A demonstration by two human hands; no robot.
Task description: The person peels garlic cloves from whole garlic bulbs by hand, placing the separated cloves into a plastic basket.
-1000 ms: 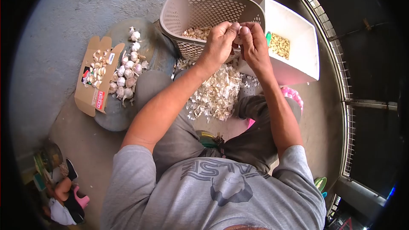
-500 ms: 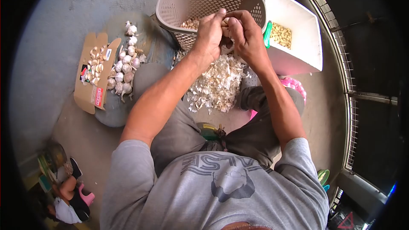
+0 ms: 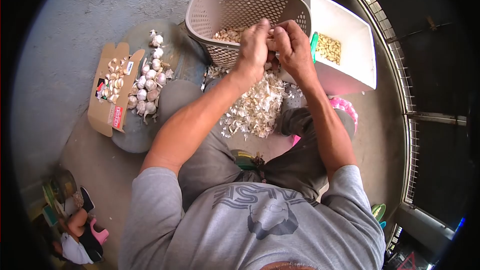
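Note:
My left hand [image 3: 253,49] and my right hand [image 3: 294,50] meet in front of the beige perforated basket [image 3: 235,1], fingers pinched together on a small garlic clove [image 3: 271,45] that is mostly hidden between them. Unpeeled cloves [image 3: 227,35] lie inside the basket. Just right of my right hand stands a white box [image 3: 350,25] with peeled cloves [image 3: 327,49] in it. Below my hands a heap of papery garlic skins [image 3: 256,105] covers the floor between my knees.
Whole garlic bulbs [image 3: 147,82] lie on a round grey slab at the left, beside an open cardboard box [image 3: 107,90] of cloves. A green-handled tool [image 3: 314,42] leans at the white box's edge. A metal railing [image 3: 407,115] runs along the right. A pink object [image 3: 345,107] sits by my right knee.
My hands have dropped slightly from in front of the basket rim and keep working the clove between the fingers; the view has shifted a little. Nothing else has moved.

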